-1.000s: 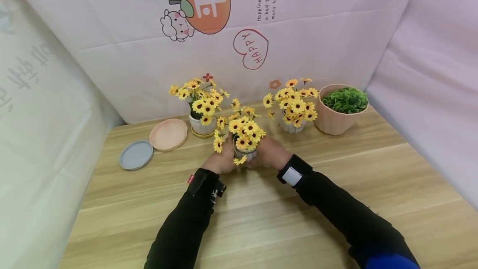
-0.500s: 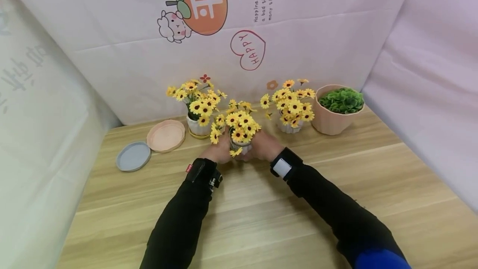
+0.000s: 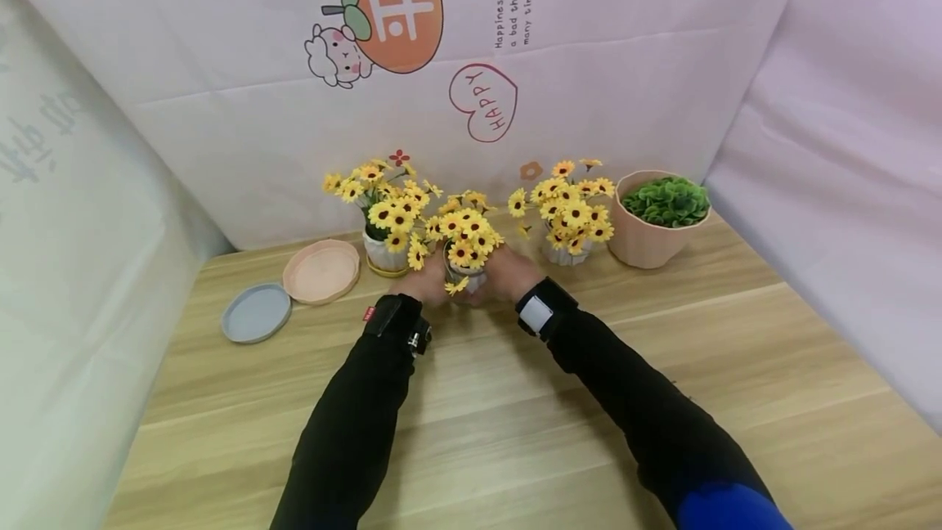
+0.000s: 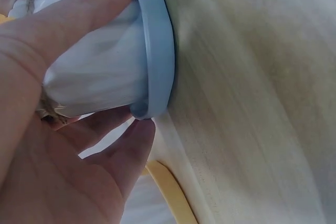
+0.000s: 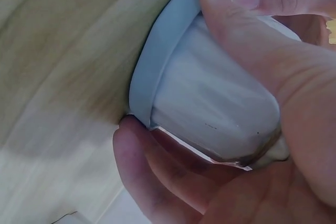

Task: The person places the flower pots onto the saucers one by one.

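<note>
Rounded white pot (image 5: 210, 93) of yellow flowers (image 3: 467, 231): sitting in round blue-grey saucer (image 5: 157, 51), toward back of wooden table (image 3: 456, 432). Your left hand (image 3: 427, 279) and right hand (image 3: 509, 272) are pinching pot and saucer together, ideally pressing evenly, keeping both level.

The left arm (image 3: 346, 424) and right arm (image 3: 633, 391) stretch forward, slanting inward toward each other, with the wrists (image 3: 545, 307) apart. The left hand (image 3: 424, 280) and right hand (image 3: 511, 274) face one another in a gripping curve, each with fingers (image 4: 137, 150) opposite its thumb (image 5: 247, 40), the thumb tips side by side.
</note>
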